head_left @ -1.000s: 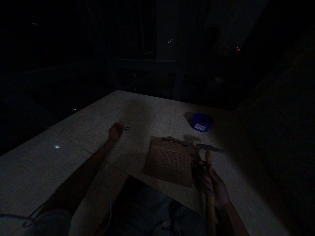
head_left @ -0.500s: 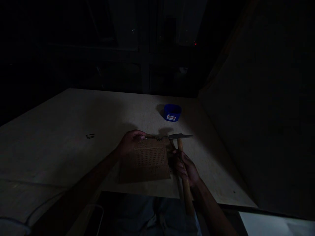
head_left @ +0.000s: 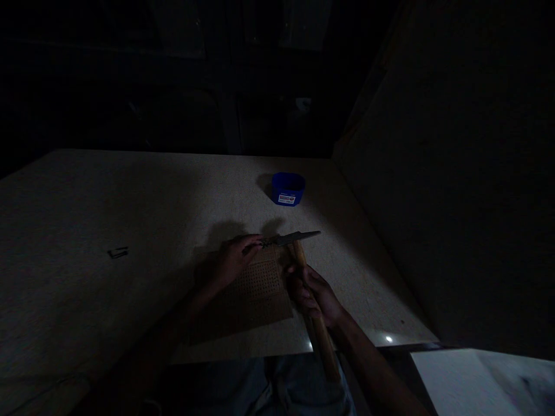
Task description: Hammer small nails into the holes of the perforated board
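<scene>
My right hand point(head_left: 313, 296) is wrapped round the wooden handle of a hammer point(head_left: 326, 346). Its dark metal head point(head_left: 299, 237) is raised, pointed at one end, with the other end close to my left fingertips. My left hand point(head_left: 236, 259) is closed in a pinch at the far edge of a brown cardboard sheet point(head_left: 260, 312) printed with a grid of small dark marks. Small dark pieces point(head_left: 267, 242) show at the fingertips; the dim light hides what they are and what exactly the fingers hold.
Beyond the hands a blue plastic tub point(head_left: 288, 193) with a white label stands on the pale table point(head_left: 182, 196). A few thin dark pieces, like nails point(head_left: 118, 252), lie at the left. A dark upright panel point(head_left: 433, 202) borders the right side. A white surface point(head_left: 472, 381) shows lower right.
The hammer head has come nearer to my left fingertips, narrowing the gap between them. My view has shifted, so the tub and the table appear further left.
</scene>
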Demonstrator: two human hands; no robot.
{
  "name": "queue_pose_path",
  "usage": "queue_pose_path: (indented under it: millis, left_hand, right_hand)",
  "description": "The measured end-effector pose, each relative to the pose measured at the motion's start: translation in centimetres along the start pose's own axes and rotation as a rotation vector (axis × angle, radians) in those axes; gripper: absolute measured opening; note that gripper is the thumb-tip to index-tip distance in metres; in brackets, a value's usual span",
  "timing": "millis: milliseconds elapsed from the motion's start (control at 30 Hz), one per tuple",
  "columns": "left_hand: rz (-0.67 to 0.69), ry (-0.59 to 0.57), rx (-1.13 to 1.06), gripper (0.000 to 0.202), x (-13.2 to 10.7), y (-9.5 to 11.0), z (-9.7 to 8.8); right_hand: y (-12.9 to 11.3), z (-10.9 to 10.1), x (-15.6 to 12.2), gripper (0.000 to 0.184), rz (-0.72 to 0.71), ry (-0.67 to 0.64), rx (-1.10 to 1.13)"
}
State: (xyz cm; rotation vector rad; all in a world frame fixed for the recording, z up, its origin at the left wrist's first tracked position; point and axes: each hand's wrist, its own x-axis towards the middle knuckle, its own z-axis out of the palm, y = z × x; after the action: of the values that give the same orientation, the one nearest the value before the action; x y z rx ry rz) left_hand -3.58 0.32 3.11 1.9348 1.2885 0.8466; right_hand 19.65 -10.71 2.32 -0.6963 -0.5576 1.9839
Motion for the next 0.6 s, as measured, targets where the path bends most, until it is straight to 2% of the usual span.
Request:
queue_pose_path:
  millis: [233, 600]
  left_hand:
    - [0.098, -0.024, 0.156, 0.025, 0.5, 0.5, -0.6]
    - [0.078, -0.079, 0.163, 0.031, 1.0, 0.9, -0.7]
  right_hand:
    - [-0.1, 0.3, 0.0, 0.044, 0.020, 0.052, -0.045]
    - [-0.3, 0.3, 0.0, 0.042, 0.028, 0.071, -0.049]
